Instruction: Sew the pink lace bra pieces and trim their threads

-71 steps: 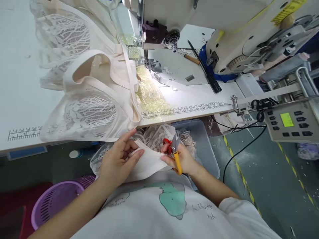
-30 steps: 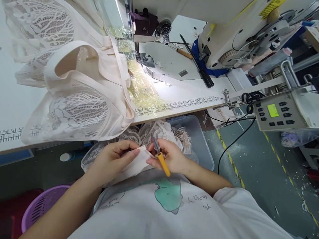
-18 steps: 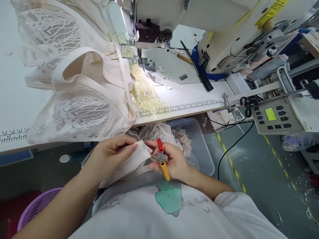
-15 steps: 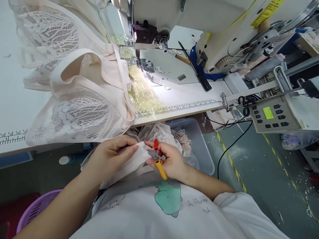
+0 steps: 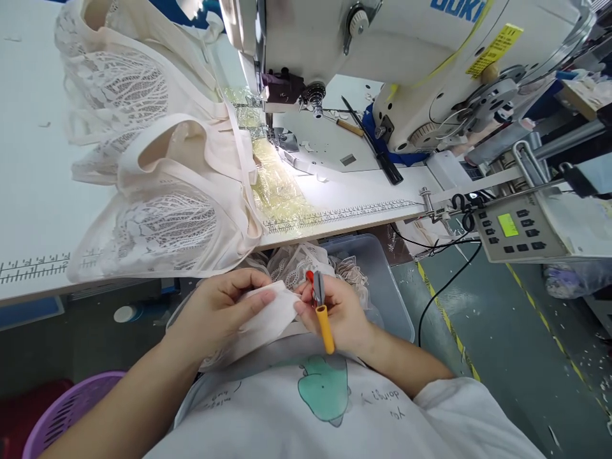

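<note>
My left hand (image 5: 217, 312) is closed, thumb and fingers pinching a piece of white fabric (image 5: 272, 319) in front of my shirt. In my right hand (image 5: 349, 319) is a pair of small scissors (image 5: 326, 330) with one orange and one red handle, its grey blades pointing up and away from the cloth. The thumb and finger of that hand also meet at the right edge of the fabric; whether they grip it or a thread I cannot tell. Cream lace bras (image 5: 167, 217) lie on the sewing table just beyond my left hand.
A sewing machine (image 5: 401, 38) stands on the table (image 5: 335, 191), which has a ruler along its front edge. Behind my hands, a plastic bin (image 5: 399, 299) holds lace pieces. A screwdriver (image 5: 389, 167) lies by the machine, a control box (image 5: 514, 226) sits right, a purple basket (image 5: 71, 408) lower left.
The scissors have turned in my right hand, so their blades now point up, away from the fabric. Both hands sit slightly farther right in view, and the camera view has shifted a little.
</note>
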The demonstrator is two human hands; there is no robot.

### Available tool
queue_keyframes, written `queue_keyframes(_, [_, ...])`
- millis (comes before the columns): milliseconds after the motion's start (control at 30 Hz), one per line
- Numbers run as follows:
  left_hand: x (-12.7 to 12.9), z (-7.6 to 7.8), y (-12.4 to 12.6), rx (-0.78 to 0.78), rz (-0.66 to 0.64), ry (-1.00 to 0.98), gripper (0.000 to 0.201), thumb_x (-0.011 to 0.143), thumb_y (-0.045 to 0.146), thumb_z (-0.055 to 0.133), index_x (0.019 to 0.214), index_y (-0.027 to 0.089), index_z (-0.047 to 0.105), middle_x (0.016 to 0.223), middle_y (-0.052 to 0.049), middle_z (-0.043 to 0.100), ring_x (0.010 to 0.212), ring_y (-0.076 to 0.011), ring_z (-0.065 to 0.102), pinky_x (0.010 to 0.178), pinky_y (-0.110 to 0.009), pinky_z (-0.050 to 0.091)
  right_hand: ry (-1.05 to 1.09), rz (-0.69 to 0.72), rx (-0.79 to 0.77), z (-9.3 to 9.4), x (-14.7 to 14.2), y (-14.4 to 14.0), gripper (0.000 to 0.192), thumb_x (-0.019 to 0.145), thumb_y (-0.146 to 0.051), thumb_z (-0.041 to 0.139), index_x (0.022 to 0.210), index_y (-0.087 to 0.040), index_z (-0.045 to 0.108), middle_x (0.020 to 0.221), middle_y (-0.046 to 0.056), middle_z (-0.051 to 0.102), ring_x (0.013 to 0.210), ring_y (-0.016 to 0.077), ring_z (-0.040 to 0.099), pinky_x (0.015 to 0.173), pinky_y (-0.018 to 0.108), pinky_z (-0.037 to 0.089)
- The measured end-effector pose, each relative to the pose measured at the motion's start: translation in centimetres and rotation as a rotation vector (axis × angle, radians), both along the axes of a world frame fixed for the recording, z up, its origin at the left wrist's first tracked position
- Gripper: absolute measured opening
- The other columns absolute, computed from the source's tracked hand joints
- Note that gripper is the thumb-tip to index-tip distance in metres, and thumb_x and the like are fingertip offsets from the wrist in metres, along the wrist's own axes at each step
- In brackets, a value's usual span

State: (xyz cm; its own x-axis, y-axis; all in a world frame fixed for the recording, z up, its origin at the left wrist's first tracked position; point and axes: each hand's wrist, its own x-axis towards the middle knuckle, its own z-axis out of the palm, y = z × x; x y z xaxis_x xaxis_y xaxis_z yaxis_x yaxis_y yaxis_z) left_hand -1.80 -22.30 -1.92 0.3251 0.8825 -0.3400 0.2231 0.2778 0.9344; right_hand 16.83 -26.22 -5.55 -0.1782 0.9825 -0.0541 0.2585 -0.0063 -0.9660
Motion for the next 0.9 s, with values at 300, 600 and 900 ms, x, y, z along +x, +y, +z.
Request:
queue_keyframes(300, [2.0,-1.2,-0.8,-0.293,0.057,-0.221,0.027,0.069,0.043,0.067,0.069,0.019,0.056,0.061,0.001,0.056,0.050,-0.0107,0.046,0.046,-0.021,0.036,0.186,0.012,-0.264,0.2,1.6,-0.3,0.045,0.071,-0.055,0.072,0.081,-0.022,0.044,0.069,-0.002,0.053,0.055,0.0127,0.054,0.051,0.027,0.050])
queue_keyframes(600, [2.7,-0.9,-0.9,-0.284,-0.024,-0.137,0.031,0.066,0.048,0.061,0.064,0.019,0.054,0.046,0.006,0.040,0.039,-0.0074,0.028,0.035,-0.020,0.019,-0.138,0.675,-0.143,2.0,7.1,2.2,0.061,0.078,-0.081,0.039,0.084,-0.021,0.045,0.066,-0.001,0.052,0.054,0.0115,0.047,0.049,0.023,0.039])
queue_keyframes(900, [2.7,-1.3,-0.8,-0.222,0.031,-0.080,0.028,0.065,0.047,0.058,0.060,0.020,0.056,0.047,0.005,0.041,0.042,-0.0095,0.031,0.038,-0.021,0.022,-0.387,0.831,-0.098,2.7,8.1,2.1,0.064,0.080,-0.083,0.025,0.079,-0.021,0.040,0.065,-0.001,0.047,0.051,0.0120,0.039,0.047,0.024,0.030])
